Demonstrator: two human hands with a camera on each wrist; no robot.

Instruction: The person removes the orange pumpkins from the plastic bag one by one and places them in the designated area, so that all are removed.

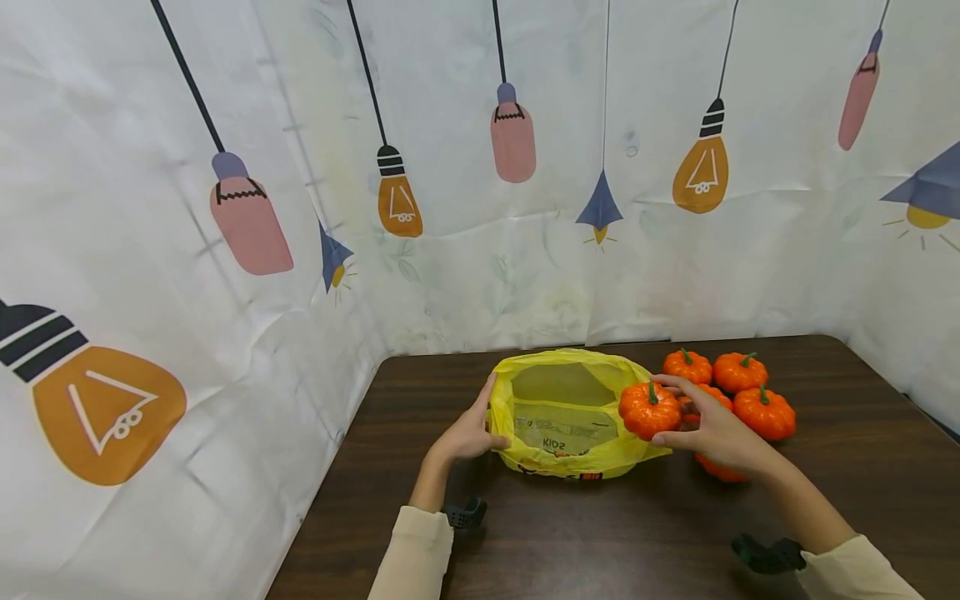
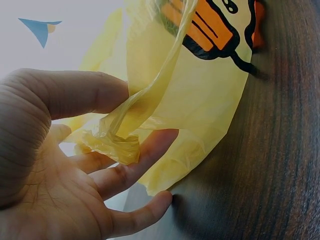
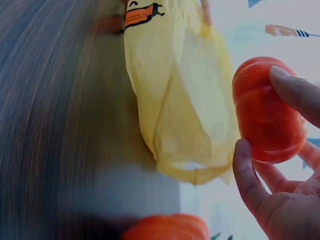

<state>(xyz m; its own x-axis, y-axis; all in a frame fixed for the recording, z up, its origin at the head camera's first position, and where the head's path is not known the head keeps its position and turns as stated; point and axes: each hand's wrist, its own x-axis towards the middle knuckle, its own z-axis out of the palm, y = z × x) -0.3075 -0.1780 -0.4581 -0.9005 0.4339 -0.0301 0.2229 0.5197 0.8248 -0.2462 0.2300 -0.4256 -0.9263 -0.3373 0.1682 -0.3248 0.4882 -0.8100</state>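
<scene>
A yellow plastic bag [image 1: 566, 471] stands on the table with its mouth wide and facing up. At its left side my left hand [image 1: 463, 432] holds the rim; in the left wrist view the bag's twisted handle [image 2: 125, 145] lies between thumb and fingers. My right hand [image 1: 708, 429] grips a small orange pumpkin [image 1: 647, 412] with a green stem, raised beside the bag's right rim. The right wrist view shows this pumpkin [image 3: 267, 115] between thumb and fingertips, apart from the table. Several similar pumpkins [image 1: 763, 414] sit right of the bag, some partly hidden by my right hand.
The dark wooden table [image 1: 600, 542] carries everything. A white curtain [image 1: 480, 292] printed with lamps hangs behind and to the left of it. Near the lower edge of the right wrist view another pumpkin [image 3: 167, 228] shows.
</scene>
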